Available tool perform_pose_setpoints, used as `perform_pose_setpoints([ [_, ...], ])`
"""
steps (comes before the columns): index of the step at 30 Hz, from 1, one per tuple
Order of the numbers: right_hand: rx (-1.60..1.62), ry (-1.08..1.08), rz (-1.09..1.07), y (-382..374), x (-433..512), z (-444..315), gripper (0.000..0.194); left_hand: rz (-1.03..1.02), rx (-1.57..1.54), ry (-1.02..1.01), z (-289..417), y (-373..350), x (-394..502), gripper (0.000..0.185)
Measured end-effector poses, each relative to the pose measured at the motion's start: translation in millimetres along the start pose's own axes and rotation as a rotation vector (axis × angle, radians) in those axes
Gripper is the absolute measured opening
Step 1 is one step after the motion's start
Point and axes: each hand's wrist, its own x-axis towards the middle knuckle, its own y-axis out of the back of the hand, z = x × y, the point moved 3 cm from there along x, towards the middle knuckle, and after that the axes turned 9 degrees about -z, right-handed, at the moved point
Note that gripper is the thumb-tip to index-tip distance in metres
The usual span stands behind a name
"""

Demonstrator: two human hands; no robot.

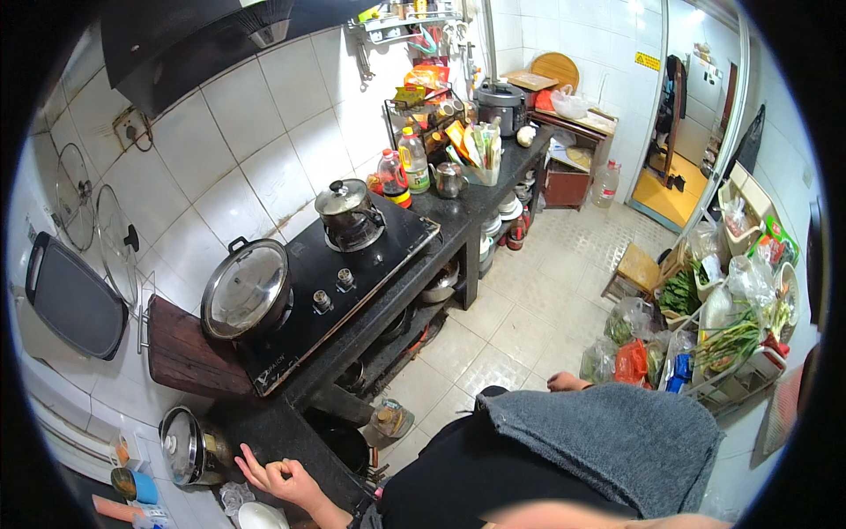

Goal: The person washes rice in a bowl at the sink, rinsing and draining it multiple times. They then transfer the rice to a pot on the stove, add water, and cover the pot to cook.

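My left hand is raised over the dark counter at the lower left, thumb and forefinger curled together, other fingers extended; no object shows in it. Close by are a lidded glass-topped pot, a crumpled clear plastic bag and a white bowl. My right hand hangs low over the tiled floor beside the grey garment; its fingers are partly hidden, and nothing is seen in it. On the black gas stove stand a large lidded wok and a smaller lidded pot.
A wooden cutting board leans left of the stove. Bottles, a metal kettle and a pressure cooker line the far counter. On the floor are an oil jug and a small stool. Vegetable racks stand at right.
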Motion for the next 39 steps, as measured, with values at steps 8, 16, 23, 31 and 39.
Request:
perform_pose_setpoints([
  [8, 0.004, -0.01, -0.071, -25, 27, -14, 0.039, -0.034, 0.059, 0.028, 7, -6, 7, 0.028],
  [16, 0.404, -0.086, -0.171, 25, 58, -56, 0.033, -0.066, 0.095, -0.007, 33, -42, 28, 0.026],
  [23, 0.485, -0.147, -0.183, 74, 84, -81, 0.036, -0.112, -0.063, -0.046, 72, -124, 63, 0.027],
  [31, 0.359, 0.087, 0.386, 233, 102, -106, 0.068, -0.109, -0.198, -0.107, 144, -228, 119, 0.026],
  [39, 0.221, 0.783, 0.906, 427, -31, -266, 0.078, -0.185, -0.464, -0.06, 211, -309, 153, 0.025],
])
